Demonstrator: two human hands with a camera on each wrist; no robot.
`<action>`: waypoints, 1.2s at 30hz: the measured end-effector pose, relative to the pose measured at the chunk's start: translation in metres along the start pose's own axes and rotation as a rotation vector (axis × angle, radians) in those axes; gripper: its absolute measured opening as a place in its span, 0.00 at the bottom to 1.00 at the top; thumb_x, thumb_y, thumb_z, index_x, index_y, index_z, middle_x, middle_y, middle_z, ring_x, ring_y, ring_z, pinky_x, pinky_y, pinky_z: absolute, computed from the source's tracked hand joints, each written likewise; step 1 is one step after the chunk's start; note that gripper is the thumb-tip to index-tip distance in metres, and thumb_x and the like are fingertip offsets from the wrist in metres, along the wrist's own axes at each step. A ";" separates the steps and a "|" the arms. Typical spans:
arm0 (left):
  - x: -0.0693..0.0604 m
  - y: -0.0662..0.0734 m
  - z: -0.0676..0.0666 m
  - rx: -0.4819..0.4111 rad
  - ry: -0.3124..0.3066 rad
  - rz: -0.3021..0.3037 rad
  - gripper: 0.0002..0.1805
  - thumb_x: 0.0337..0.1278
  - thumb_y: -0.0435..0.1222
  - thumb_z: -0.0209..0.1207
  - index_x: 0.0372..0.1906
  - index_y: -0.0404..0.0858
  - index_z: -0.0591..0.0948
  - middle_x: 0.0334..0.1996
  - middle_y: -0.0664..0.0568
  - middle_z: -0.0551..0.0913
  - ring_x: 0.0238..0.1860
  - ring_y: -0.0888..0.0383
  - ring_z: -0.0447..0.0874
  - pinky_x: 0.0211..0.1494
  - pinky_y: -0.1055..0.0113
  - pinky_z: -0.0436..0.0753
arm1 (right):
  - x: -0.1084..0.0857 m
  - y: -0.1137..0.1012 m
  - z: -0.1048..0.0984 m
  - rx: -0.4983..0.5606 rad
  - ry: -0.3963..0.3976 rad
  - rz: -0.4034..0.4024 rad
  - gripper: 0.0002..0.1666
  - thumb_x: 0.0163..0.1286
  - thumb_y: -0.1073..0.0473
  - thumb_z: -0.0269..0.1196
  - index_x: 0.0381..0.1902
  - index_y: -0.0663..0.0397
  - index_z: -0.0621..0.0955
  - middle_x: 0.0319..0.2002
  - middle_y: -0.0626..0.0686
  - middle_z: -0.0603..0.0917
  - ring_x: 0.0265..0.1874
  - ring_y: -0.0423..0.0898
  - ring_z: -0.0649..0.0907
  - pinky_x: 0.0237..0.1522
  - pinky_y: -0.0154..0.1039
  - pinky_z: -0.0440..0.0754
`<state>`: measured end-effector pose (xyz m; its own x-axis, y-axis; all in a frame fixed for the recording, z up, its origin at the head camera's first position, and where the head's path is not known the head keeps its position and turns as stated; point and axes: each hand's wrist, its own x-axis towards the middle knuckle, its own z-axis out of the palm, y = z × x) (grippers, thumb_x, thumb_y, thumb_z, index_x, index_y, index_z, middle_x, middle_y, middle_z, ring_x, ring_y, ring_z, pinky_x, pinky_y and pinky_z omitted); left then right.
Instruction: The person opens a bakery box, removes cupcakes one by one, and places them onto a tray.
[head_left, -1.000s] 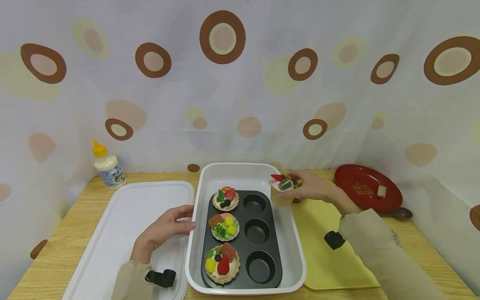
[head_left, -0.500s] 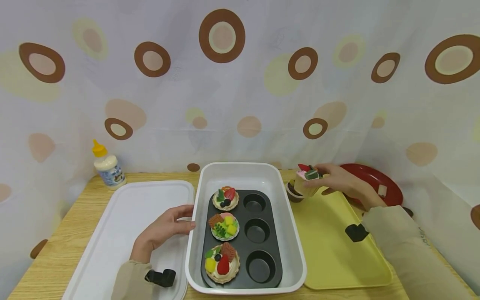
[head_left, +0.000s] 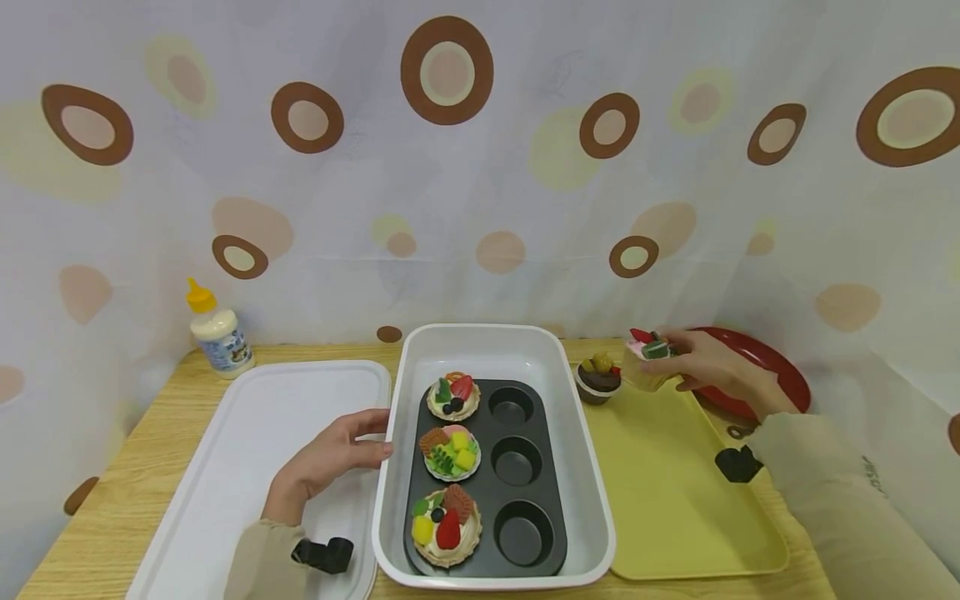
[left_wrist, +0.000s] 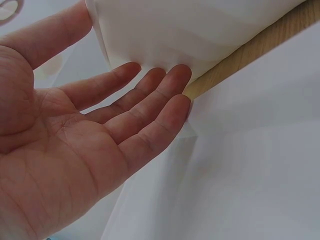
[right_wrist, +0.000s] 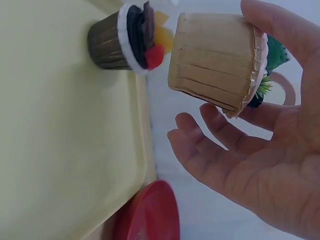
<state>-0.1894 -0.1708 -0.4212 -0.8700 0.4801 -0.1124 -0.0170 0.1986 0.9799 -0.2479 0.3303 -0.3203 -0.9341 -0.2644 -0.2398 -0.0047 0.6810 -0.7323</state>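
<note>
A cupcake with a tan paper case and strawberry topping (head_left: 642, 371) is pinched by my right hand (head_left: 708, 369) over the yellow tray's far end. From the right wrist view, thumb and a finger grip the cupcake's (right_wrist: 215, 60) upper edge while the other fingers stay off it. A chocolate cupcake (head_left: 597, 381) sits just left of it on the tray. My left hand (head_left: 333, 458) touches the outer left wall of the white bin (head_left: 585, 467), fingers extended; the left wrist view shows fingertips against the wall (left_wrist: 165, 35). Inside lies a dark muffin pan (head_left: 486, 500).
Three fruit tarts, such as the middle one (head_left: 452, 453), fill the pan's left cups. The yellow tray (head_left: 675, 492) lies right of the bin, a white tray or lid (head_left: 300, 400) left. A red plate (head_left: 780, 367) stands back right, a yellow-capped bottle (head_left: 223, 333) back left.
My right hand has carried the tan cupcake rightward, from above the bin's right edge to over the yellow tray. The chocolate cupcake has come into full view. My left hand stays put.
</note>
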 end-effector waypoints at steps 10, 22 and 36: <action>0.001 -0.001 0.001 0.000 0.008 -0.006 0.36 0.60 0.37 0.60 0.69 0.26 0.61 0.64 0.30 0.67 0.58 0.43 0.74 0.52 0.55 0.79 | 0.006 0.039 0.003 -0.014 0.056 0.111 0.46 0.65 0.41 0.62 0.64 0.72 0.62 0.52 0.64 0.73 0.44 0.54 0.75 0.42 0.47 0.81; 0.001 -0.001 0.001 -0.002 0.009 -0.018 0.36 0.60 0.37 0.60 0.69 0.25 0.62 0.64 0.30 0.67 0.58 0.43 0.74 0.53 0.55 0.78 | 0.011 0.057 0.022 -0.097 0.153 0.148 0.52 0.59 0.39 0.67 0.65 0.72 0.62 0.56 0.71 0.70 0.41 0.53 0.76 0.34 0.43 0.80; 0.001 0.001 0.001 -0.002 0.008 -0.012 0.35 0.60 0.36 0.60 0.68 0.25 0.62 0.64 0.30 0.67 0.58 0.42 0.74 0.53 0.56 0.79 | 0.013 0.060 0.030 -0.117 0.156 0.152 0.56 0.56 0.43 0.70 0.69 0.72 0.57 0.56 0.72 0.69 0.41 0.55 0.76 0.34 0.43 0.80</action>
<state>-0.1899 -0.1694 -0.4202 -0.8738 0.4705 -0.1225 -0.0281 0.2026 0.9788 -0.2499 0.3470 -0.3871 -0.9709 -0.0503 -0.2342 0.1076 0.7819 -0.6141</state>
